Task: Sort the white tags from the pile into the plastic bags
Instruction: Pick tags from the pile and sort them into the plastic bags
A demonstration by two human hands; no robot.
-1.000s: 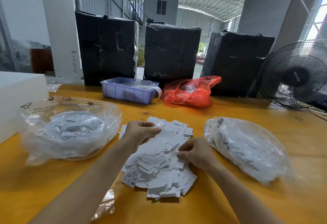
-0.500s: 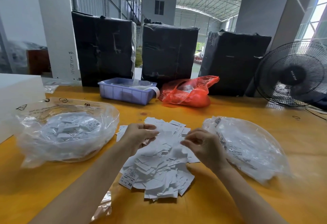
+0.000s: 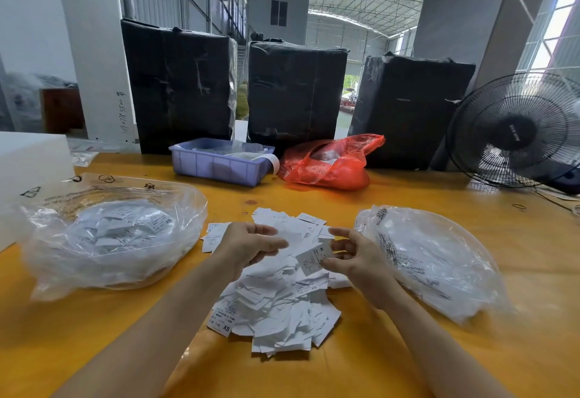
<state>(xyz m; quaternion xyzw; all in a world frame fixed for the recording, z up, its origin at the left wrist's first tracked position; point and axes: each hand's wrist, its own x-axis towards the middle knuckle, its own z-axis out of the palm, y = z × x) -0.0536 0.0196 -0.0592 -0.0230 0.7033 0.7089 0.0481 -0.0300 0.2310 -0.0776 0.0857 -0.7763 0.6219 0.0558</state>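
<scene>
The right hand [image 3: 356, 261] pinches one tag [image 3: 314, 259] above the pile [image 3: 276, 309]; the left hand [image 3: 248, 245] hovers, fingers loosely curled, empty. Read its size, then drop it well inside the matching bag [image 3: 439, 259].

White tags [image 3: 276, 303] heaped between clear bags [image 3: 106, 237] (part-filled)
</scene>
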